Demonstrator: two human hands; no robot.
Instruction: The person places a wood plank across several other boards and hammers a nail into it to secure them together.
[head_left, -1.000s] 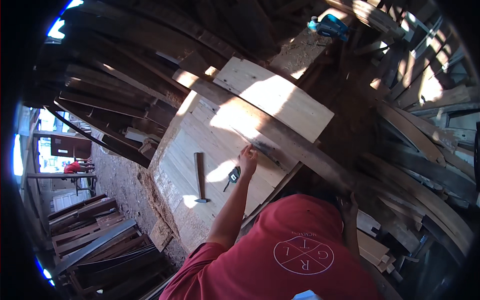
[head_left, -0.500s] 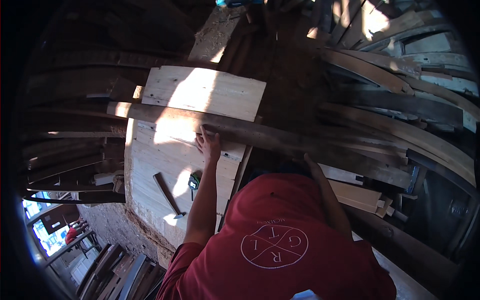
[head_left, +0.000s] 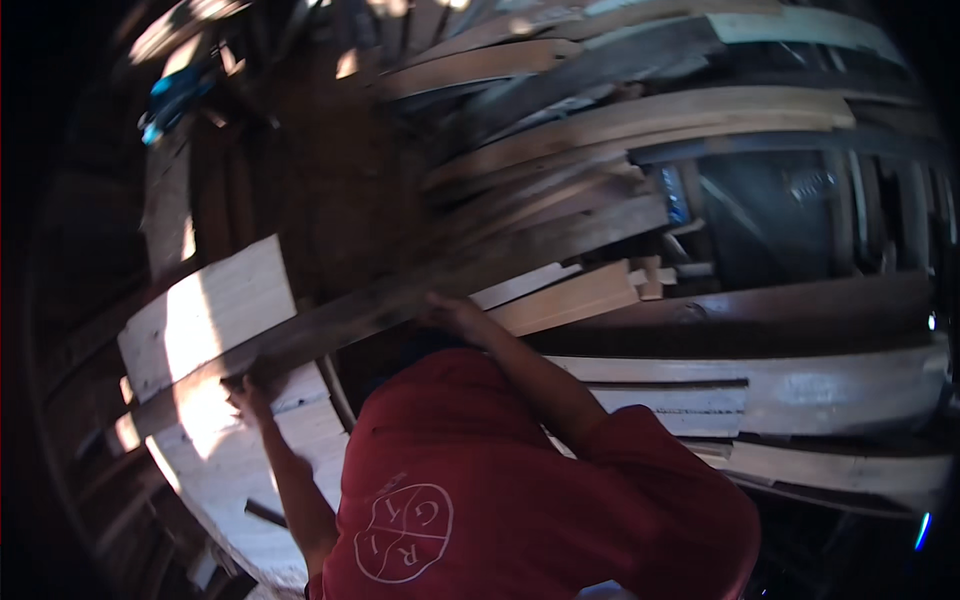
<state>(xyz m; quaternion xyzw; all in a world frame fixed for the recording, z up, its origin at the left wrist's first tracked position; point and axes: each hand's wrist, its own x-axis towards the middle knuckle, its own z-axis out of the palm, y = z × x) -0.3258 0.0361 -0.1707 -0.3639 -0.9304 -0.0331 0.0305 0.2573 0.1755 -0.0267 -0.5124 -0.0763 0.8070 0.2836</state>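
A long dark wooden board (head_left: 350, 305) runs slantwise from the lower left to the upper right, lying across pale planks (head_left: 215, 480). My left hand (head_left: 253, 400) is closed at its near edge, fingers curled against the sunlit stretch. Farther right along the same edge, my right hand (head_left: 458, 316) grips the board, the thumb side uppermost and the other fingers mostly hidden. Motion smears both hands slightly. Beyond the board lies a wide pale plank (head_left: 210, 310). A short dark handle (head_left: 265, 513) rests on the near planks beside my left forearm.
Stacked long boards (head_left: 640, 115) fill the far right. Short light offcuts (head_left: 565, 300) lie close by my right hand, and pale boards (head_left: 840, 390) stretch off to the right. A teal tool (head_left: 175, 100) sits at the upper left.
The view has swung right, so the board and pale planks appear farther left and more slanted. The tape measure has left the picture. Both hands remain at the board's near edge.
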